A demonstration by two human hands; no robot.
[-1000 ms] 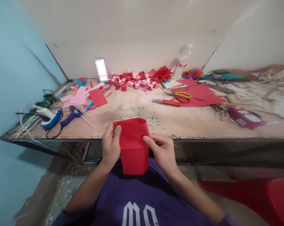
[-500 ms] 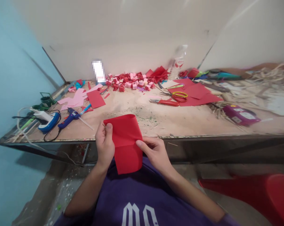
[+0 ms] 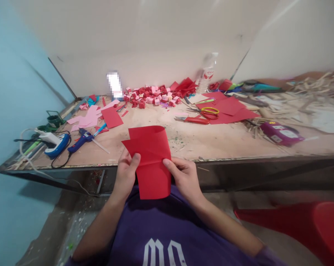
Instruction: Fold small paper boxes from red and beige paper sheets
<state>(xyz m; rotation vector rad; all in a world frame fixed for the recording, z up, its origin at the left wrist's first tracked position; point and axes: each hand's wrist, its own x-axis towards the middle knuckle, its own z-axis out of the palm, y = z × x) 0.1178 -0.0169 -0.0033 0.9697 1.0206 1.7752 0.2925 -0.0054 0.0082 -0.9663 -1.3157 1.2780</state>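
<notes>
A sheet of red paper point(image 3: 152, 162), bent over on itself with a rounded fold along its right side, is held up between my hands in front of the table's near edge. A crease runs across its middle. My left hand point(image 3: 127, 171) pinches the left edge, thumb on the front and fingers behind. At the upper left, a back layer's pointed corner sticks out past the front. My right hand point(image 3: 185, 177) grips the right side at the crease, its thumb on the front face. The fingers behind the paper are partly hidden.
On the table lie a blue glue gun point(image 3: 85, 138), a power strip point(image 3: 57, 146), scissors point(image 3: 208, 111), a red-handled cutter point(image 3: 193, 120) and red sheets point(image 3: 227, 109). Small folded paper pieces point(image 3: 152, 96) are heaped behind, near a plastic bottle point(image 3: 207, 74). A red chair point(image 3: 294, 225) stands at right.
The paper has risen a little and its layers have shifted, so a corner now juts out at the upper left. My left thumb has slid lower and inward on the sheet.
</notes>
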